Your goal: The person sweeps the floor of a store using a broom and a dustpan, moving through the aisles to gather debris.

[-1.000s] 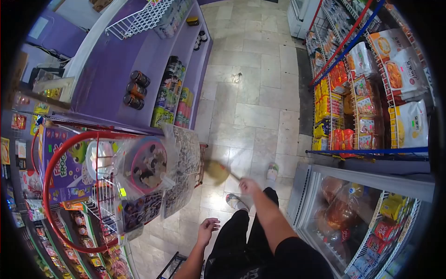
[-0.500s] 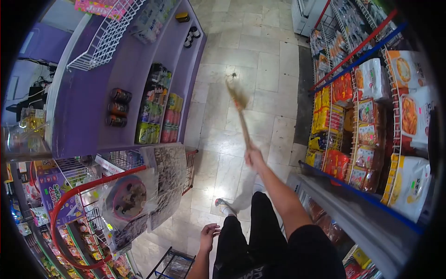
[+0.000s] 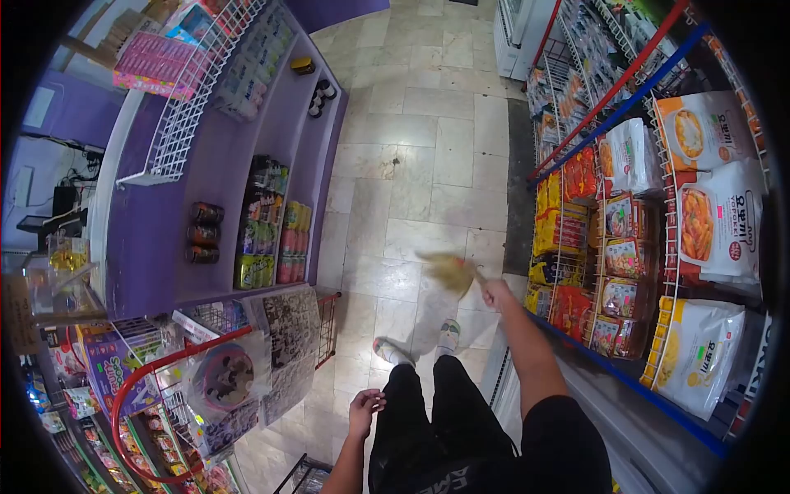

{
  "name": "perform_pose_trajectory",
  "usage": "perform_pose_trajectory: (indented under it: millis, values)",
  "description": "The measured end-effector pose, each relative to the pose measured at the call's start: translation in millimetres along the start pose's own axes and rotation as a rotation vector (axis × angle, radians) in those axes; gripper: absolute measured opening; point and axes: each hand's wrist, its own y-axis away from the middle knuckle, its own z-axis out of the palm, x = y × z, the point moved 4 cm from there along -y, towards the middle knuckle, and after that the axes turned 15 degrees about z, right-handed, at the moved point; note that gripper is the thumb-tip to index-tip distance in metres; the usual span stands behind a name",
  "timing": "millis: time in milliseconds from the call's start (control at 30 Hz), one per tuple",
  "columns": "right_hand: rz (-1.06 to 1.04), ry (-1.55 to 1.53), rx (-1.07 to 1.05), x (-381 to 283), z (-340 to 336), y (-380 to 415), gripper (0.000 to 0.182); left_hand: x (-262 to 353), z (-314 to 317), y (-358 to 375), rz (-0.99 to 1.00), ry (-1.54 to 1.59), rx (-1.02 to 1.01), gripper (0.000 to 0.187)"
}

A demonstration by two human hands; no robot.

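A straw broom (image 3: 451, 276) was held above or against the tiled floor (image 3: 411, 214), to the right of the purple shelf unit (image 3: 136, 247) in the view; whether the floor was touched by its blurred bristles could not be told. Its handle was gripped by the right hand (image 3: 496, 294), the fingers closed around it, farther right of the purple shelf unit than the bristles. The left hand (image 3: 366, 402) was held partly open, fingers loosely curled and nothing seen in them, near the left leg and nearer the wearer than the purple shelf unit. Between the hands, two sandals (image 3: 390, 353) were planted on the tiles. Dark drink cans (image 3: 204, 233) were lined up on the purple shelf unit, and a white wire basket (image 3: 185, 123) was fixed at its top, with pink boxes (image 3: 156, 64) seen beside it. A red-rimmed wire stand (image 3: 118, 405), hung with plastic-wrapped goods, was placed at the near end of the purple shelf unit. Across the floor from the purple shelf unit, Yopokki packs (image 3: 718, 222) were stacked in a wire rack edged by a blue rail (image 3: 611, 363).
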Motion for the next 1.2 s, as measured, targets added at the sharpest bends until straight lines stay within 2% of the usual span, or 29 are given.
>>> perform_pose_trajectory:
  millis: [67,167,300,333,367,400,433,467,500,567,633,700,767,867,900,933,967,1000,1033,1067,1100,1200]
  values:
    - [-0.231,0.157,0.102,-61,7,2,0.008,-3,0,-7,-0.017,-0.018,0.005,0.020]
    - [-0.433,0.277,0.325,-137,23,4,0.017,-4,0,-24,-0.048,-0.054,-0.025,0.020]
    - [-0.473,0.405,0.368,-146,55,8,0.019,6,3,-62,-0.045,-0.062,-0.050,0.020]
    - [-0.448,0.440,0.368,-126,69,15,0.024,12,5,-74,-0.044,-0.053,-0.066,0.020]
    - [-0.435,0.551,0.315,-71,100,29,0.036,29,11,-102,-0.024,-0.047,-0.096,0.021]
    - [-0.400,0.183,-0.032,-42,124,97,0.049,34,13,-120,-0.015,-0.048,-0.110,0.022]
    - [-0.265,0.100,-0.186,-18,142,137,0.056,40,13,-130,-0.017,-0.051,-0.120,0.023]
    - [-0.128,-0.011,-0.336,10,160,145,0.057,57,17,-142,-0.003,-0.044,-0.136,0.019]
    - [0.045,0.019,-0.462,38,176,134,0.059,70,18,-154,0.009,-0.048,-0.158,0.019]
    - [0.128,0.020,-0.551,43,218,176,0.054,99,18,-173,0.030,-0.059,-0.177,0.020]
    - [0.247,-0.108,-0.832,61,262,128,0.050,120,10,-190,0.050,-0.061,-0.168,0.021]
    - [0.329,-0.099,-0.686,54,304,98,0.044,128,-3,-207,0.054,-0.054,-0.139,0.022]
    - [0.213,0.281,-0.539,46,342,42,0.018,137,-14,-219,0.043,-0.065,-0.095,0.022]
    - [0.037,0.118,-0.883,-11,357,-63,0.008,146,-23,-227,0.026,-0.087,-0.077,0.022]
    - [-0.433,0.195,-0.754,-50,347,-56,0.007,149,-26,-226,0.014,-0.090,-0.067,0.022]
    - [-0.023,0.002,-0.733,-88,337,-74,0.007,151,-28,-225,0.001,-0.092,-0.055,0.022]
    - [0.358,-0.275,-0.610,-125,324,-86,0.008,152,-30,-225,-0.012,-0.091,-0.044,0.022]
    - [0.368,-0.371,-0.681,-144,319,-185,0.021,150,-33,-224,-0.018,-0.102,-0.025,0.022]
    - [0.442,-0.386,-0.571,-208,276,-78,0.012,148,-36,-221,-0.034,-0.102,0.002,0.021]
    - [0.115,-0.412,-0.474,-247,249,-73,0.012,148,-36,-218,-0.049,-0.100,0.027,0.021]
    - [0.214,-0.543,-0.564,-278,224,-77,0.013,147,-35,-218,-0.062,-0.095,0.051,0.021]
    - [0.027,-0.517,-0.358,-345,177,-36,0.012,142,-26,-218,-0.086,-0.070,0.107,0.021]
